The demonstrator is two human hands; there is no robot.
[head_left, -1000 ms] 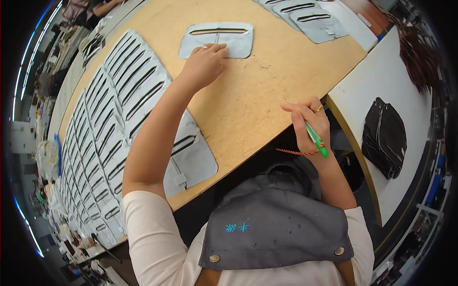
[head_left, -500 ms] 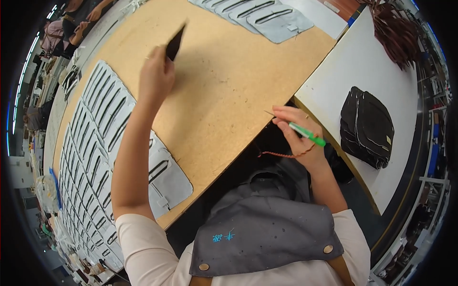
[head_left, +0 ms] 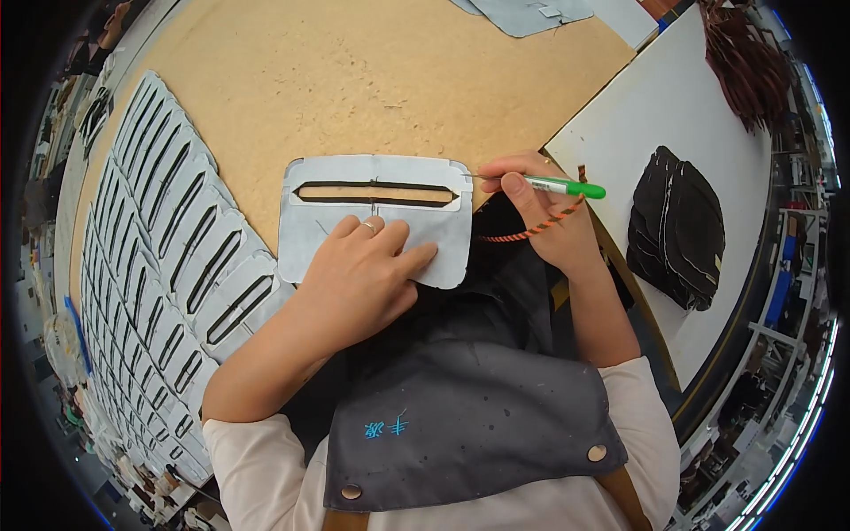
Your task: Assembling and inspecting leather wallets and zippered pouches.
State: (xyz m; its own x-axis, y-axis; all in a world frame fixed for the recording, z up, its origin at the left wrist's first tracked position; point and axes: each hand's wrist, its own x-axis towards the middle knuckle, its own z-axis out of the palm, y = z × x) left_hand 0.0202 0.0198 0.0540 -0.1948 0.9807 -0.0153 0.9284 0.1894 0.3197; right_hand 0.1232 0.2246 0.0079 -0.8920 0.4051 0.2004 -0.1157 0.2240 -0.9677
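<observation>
A grey rectangular panel (head_left: 390, 190) with a long dark slot lies at the near edge of the tan board (head_left: 354, 88). My left hand (head_left: 359, 274) presses flat on its lower half, fingers spread, a ring on one finger. At the panel's right end, my right hand (head_left: 540, 212) grips a green-capped pen (head_left: 562, 187), tip toward the panel's right corner. An orange cord loops around that wrist.
Overlapping rows of several similar slotted grey panels (head_left: 168, 230) cover the left of the board. More grey panels (head_left: 531, 13) lie at the far edge. A white table (head_left: 646, 106) on the right holds a stack of black pieces (head_left: 677, 226) and dark tassels (head_left: 744, 53).
My left hand lifted a panel from the far side of the board, carried it in and laid it flat at the near edge. My right hand with the pen moved up to its right end.
</observation>
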